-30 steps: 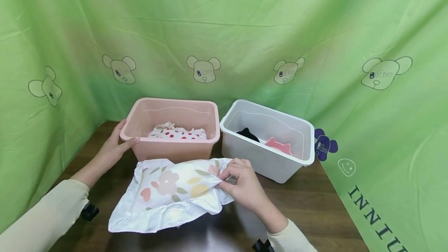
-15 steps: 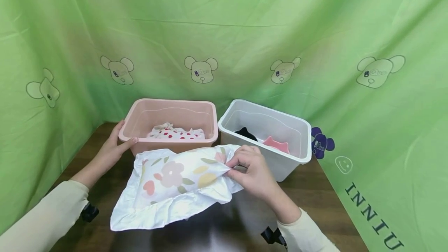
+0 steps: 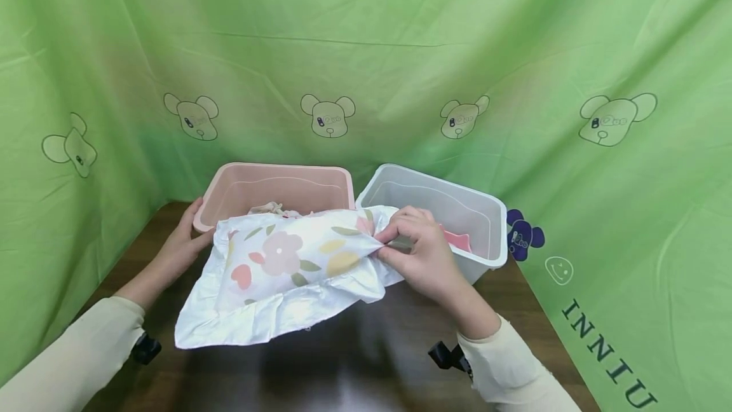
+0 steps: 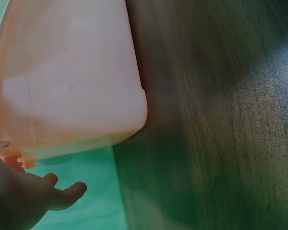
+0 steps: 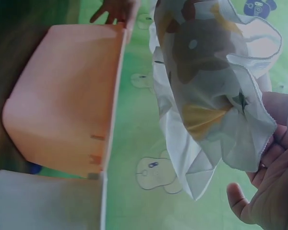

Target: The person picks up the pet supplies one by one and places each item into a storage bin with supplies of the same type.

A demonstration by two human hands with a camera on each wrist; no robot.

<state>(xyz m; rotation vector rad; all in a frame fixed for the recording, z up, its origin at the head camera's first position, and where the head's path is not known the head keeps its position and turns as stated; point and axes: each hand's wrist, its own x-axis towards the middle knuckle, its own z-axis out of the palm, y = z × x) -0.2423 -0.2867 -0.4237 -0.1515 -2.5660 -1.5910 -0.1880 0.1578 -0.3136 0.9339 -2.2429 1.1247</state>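
A small floral pillow (image 3: pixel 280 266) with a white ruffled edge hangs raised in front of the two bins in the head view. My right hand (image 3: pixel 420 250) pinches its right end between thumb and fingers; the right wrist view shows this hand (image 5: pixel 278 177) at the bunched ruffle. My left hand (image 3: pixel 183 243) holds the front left corner of the pink bin (image 3: pixel 286 173), its fingers along the left rim. The pillow covers this bin's front wall. Inside the bin, white cloth (image 3: pixel 274 208) shows only partly behind the pillow.
Right of the pink bin stands a white bin (image 3: pixel 457 199), turned at an angle, with a pink item (image 3: pixel 457 239) inside. Both stand on a dark wooden table (image 3: pixel 320 374). Green printed curtain (image 3: pixel 366 49) hangs behind and along both sides.
My right hand has lifted the pillow up and slightly right, so it hides the pink bin's front, most of the cloth and the black item in the white bin. My left hand stays put.
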